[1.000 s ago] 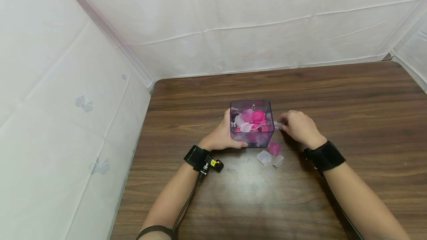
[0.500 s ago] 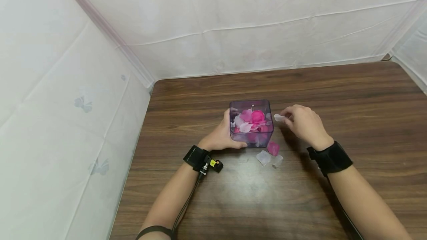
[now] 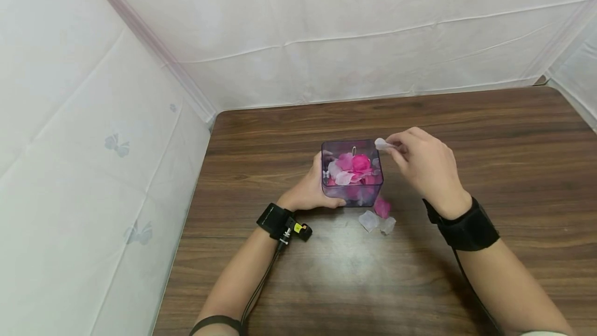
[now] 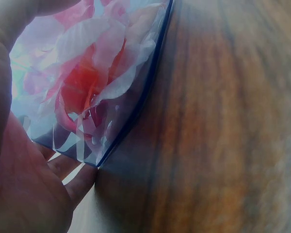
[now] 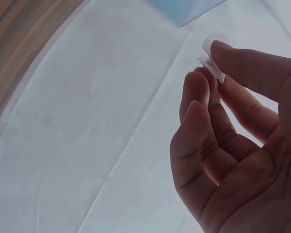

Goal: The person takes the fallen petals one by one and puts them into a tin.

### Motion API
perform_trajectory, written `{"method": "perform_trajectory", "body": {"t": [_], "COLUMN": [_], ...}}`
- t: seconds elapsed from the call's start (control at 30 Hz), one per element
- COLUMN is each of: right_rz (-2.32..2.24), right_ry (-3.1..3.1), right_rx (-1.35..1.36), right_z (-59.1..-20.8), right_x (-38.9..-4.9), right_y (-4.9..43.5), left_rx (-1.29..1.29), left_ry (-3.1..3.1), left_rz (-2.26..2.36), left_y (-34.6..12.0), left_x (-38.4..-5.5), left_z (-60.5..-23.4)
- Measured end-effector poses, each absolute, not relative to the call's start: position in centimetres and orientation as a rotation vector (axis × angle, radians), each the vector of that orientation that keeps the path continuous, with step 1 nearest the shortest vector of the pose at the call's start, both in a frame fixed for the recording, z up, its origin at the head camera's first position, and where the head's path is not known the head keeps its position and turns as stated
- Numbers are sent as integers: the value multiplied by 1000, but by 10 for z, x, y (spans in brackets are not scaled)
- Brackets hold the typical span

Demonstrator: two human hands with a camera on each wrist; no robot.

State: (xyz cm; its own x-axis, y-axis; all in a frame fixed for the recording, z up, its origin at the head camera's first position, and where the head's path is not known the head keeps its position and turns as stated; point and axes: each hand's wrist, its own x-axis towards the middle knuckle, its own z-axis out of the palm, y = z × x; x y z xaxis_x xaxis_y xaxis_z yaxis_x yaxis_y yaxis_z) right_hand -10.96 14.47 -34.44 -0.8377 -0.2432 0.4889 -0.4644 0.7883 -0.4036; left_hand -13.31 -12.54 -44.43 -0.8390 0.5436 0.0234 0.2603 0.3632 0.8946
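Note:
A see-through purple box (image 3: 350, 195) stands on the table, filled with pink and white artificial petals (image 3: 345, 178). My left hand (image 3: 310, 189) grips its left side, thumb along the front wall and fingers behind. In the left wrist view, the petals (image 4: 82, 82) show through the clear wall beside my palm. At the box's back right corner, my right hand (image 3: 430, 167) is raised and pinches a white petal (image 3: 381, 144) between thumb and fingertips. The right wrist view shows that petal (image 5: 214, 69) creased under the thumb tip.
Near the box's front right corner lie a pink petal (image 3: 382, 208), a white petal (image 3: 369, 221) and a paler petal (image 3: 388, 225). The wooden table (image 3: 513, 170) meets white sheeting (image 3: 326, 66) at the back and left. A cable (image 3: 261, 287) runs along the left forearm.
My right hand has lifted the white petal from the table beside the box, up and toward the box's back right corner. The left hand and box have stayed put.

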Motion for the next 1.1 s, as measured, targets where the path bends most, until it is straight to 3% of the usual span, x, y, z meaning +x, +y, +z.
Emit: {"method": "perform_trajectory", "body": {"t": [0.6,1.1], "right_rz": [750,715], "right_ry": [-2631,-2577], "right_rx": [721,598], "right_z": [-345,-354], "right_x": [-100,-84], "right_y": [103,150], "left_rx": [770,767], "left_ry": [2371,2367], "left_rz": [1454,1469], "left_y": [-127,-127], "left_x": [-135,-137], "left_z": [-446,-449]}}
